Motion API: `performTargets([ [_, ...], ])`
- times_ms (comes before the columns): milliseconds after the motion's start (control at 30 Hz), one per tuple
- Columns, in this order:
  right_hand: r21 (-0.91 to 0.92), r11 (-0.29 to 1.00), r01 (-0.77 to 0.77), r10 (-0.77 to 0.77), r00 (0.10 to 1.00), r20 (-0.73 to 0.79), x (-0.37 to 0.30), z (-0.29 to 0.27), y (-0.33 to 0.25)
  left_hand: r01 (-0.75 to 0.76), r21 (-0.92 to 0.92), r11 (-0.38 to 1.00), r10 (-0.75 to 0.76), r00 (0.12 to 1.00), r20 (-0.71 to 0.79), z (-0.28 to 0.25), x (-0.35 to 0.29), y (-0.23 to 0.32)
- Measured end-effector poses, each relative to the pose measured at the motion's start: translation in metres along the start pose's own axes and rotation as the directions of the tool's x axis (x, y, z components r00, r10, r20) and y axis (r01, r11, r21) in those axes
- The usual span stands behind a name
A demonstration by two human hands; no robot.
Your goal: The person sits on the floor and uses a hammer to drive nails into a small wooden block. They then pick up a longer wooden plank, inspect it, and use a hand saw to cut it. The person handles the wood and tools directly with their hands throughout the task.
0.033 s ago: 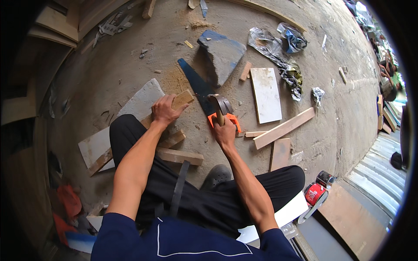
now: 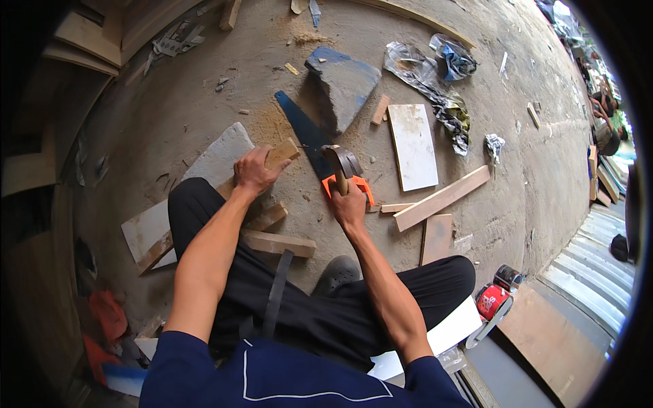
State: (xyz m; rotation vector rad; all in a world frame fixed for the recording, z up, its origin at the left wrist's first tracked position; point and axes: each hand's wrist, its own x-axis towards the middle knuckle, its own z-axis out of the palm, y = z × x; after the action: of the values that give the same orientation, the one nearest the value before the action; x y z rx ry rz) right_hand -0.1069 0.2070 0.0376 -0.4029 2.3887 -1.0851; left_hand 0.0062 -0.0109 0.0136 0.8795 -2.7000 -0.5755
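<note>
My left hand is wrapped round a wooden block, whose squared end sticks out past the fingers. At that end a thin dark sliver shows, perhaps a nail, too small to tell. My right hand grips a hammer by its wooden handle, and the dark hammer head is raised over the floor beside the block. Beneath the hammer lies a handsaw with a dark blade and an orange handle, partly hidden by the hammer and my right hand.
A blue-grey stone slab lies beyond the saw. To the right are a white board, a long wood strip and crumpled plastic. Wood offcuts lie by my legs. A red tape roll stands at lower right.
</note>
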Motion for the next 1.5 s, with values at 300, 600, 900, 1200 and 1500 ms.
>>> performTargets([
  [300,0.113,0.994,0.005,-0.004,1.000,-0.013,0.004,0.009,-0.016,-0.111,0.137,0.984,0.075,0.968,0.241,-0.011,0.025,-0.011],
  [600,0.000,0.991,0.130,-0.130,0.989,0.067,0.024,-0.007,-0.082,-0.060,0.110,0.992,0.042,0.986,0.163,-0.004,0.045,-0.029],
  [900,-0.203,0.940,0.275,-0.239,0.953,0.185,0.049,0.005,-0.148,-0.272,0.010,0.962,0.271,0.962,0.039,-0.014,0.044,-0.038],
  [1200,-0.539,0.781,0.315,-0.050,0.892,0.449,0.085,-0.008,-0.163,-0.259,0.042,0.965,0.261,0.965,-0.032,-0.004,0.043,-0.046],
  [1500,-0.580,0.741,0.338,-0.005,0.867,0.498,0.101,0.012,-0.132,-0.228,0.041,0.973,0.227,0.974,0.024,-0.002,0.041,-0.043],
])
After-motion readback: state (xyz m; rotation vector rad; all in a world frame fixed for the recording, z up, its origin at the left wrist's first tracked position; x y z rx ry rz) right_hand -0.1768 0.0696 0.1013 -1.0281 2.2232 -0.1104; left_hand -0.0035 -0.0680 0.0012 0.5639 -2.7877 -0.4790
